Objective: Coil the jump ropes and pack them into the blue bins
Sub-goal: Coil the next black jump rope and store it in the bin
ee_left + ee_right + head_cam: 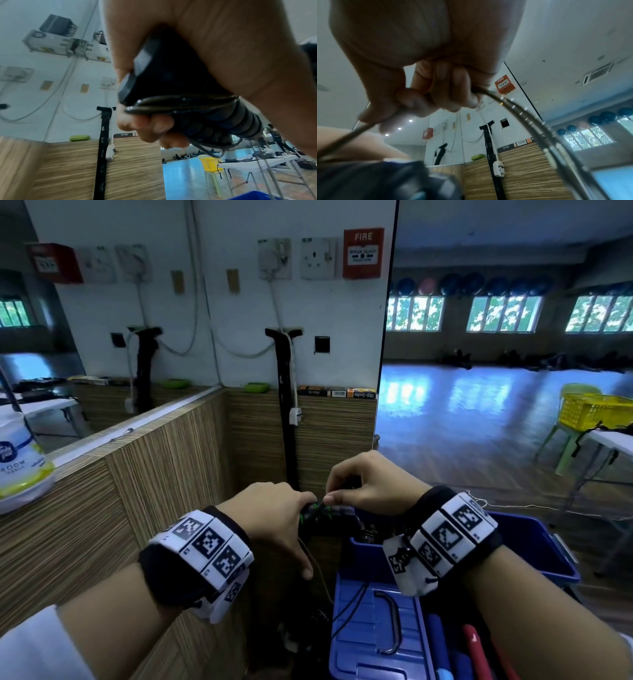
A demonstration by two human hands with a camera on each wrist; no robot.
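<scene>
A black jump rope with green-marked handles (pixel 317 513) is held between both hands above the blue bins. My left hand (pixel 301 508) grips the two black handles (pixel 164 75) together, and several turns of the thin dark rope (pixel 180 102) lie wound round them. My right hand (pixel 334 496) pinches the rope (pixel 489 93) between thumb and curled fingers, right beside the left hand. Loose rope (pixel 320 573) hangs below the hands. An open blue bin (pixel 548 546) sits under the right wrist. Nearer me lies a blue lid (pixel 359 631) with a grey handle.
A wood-panelled half wall (pixel 154 474) with a mirror above runs along the left and front. A black upright strip (pixel 287 422) carries a white plug. A yellow basket (pixel 596 409) on a chair and a white folding table (pixel 613 440) stand at the right. A tissue pack (pixel 20 460) sits at the left.
</scene>
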